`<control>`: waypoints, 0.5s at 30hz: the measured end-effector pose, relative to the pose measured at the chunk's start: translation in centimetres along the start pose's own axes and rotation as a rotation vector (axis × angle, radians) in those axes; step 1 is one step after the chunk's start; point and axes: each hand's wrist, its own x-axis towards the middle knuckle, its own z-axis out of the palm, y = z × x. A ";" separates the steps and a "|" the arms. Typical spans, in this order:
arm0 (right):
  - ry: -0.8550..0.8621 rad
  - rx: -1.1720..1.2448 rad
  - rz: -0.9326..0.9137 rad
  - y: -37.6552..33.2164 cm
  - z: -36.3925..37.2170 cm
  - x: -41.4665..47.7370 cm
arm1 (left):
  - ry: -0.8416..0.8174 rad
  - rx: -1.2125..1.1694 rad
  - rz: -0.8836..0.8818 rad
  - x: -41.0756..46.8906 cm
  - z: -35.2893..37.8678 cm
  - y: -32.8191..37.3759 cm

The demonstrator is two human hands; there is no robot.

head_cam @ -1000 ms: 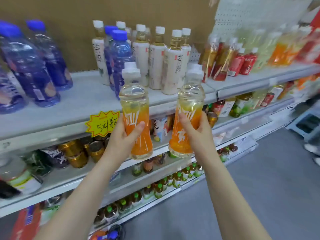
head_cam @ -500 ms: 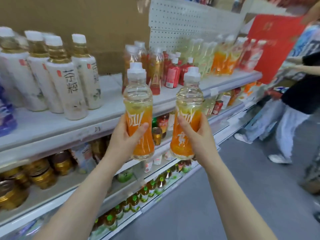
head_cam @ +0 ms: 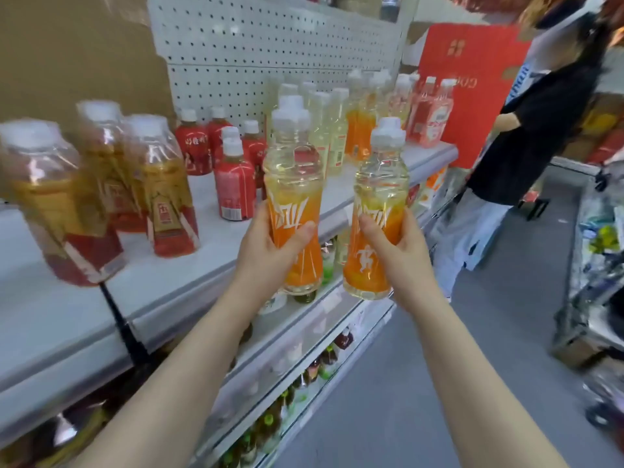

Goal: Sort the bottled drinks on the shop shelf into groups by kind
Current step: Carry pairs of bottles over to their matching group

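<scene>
We hold two matching bottles, one in each hand, in front of the top shelf's (head_cam: 202, 261) front edge and apart from each other. Each is clear plastic with a white cap, pale yellow drink in the upper half and an orange sleeve with white print round the narrow waist.

Our left hand (head_cam: 266, 244) grips the left bottle (head_cam: 293, 184) at the waist, thumb laid across the label and the other fingers wrapped behind it, out of sight. Our right hand (head_cam: 401, 251) grips the right bottle (head_cam: 380, 184) the same way, fingers curled round its far side.

Both bottles hang clear of the top shelf, above the lower shelves' front edges beside the grey aisle floor (head_cam: 472, 366). On the top shelf, bare white surface lies in front of the red bottles (head_cam: 234, 190) and beside the amber tea bottles (head_cam: 162, 197).

We count three amber tea bottles, blurred, and about five red ones. Further along the top shelf stand more orange-sleeved bottles (head_cam: 359, 133), too crowded to count. Another person (head_cam: 540, 130) stands past the top shelf's far end.
</scene>
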 end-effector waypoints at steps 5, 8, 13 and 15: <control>0.082 0.019 -0.014 2.4 -3.1 8.2 | -0.072 -0.023 0.033 7.9 5.5 -0.9; 0.119 0.028 -0.023 4.1 -5.2 13.0 | -0.054 0.040 0.040 12.1 8.7 -1.7; 0.101 0.009 -0.047 7.0 -9.2 21.6 | 0.005 0.138 0.055 18.7 14.0 -3.2; 0.069 0.018 -0.063 7.9 -10.8 25.3 | 0.040 0.160 0.065 21.1 16.2 -3.7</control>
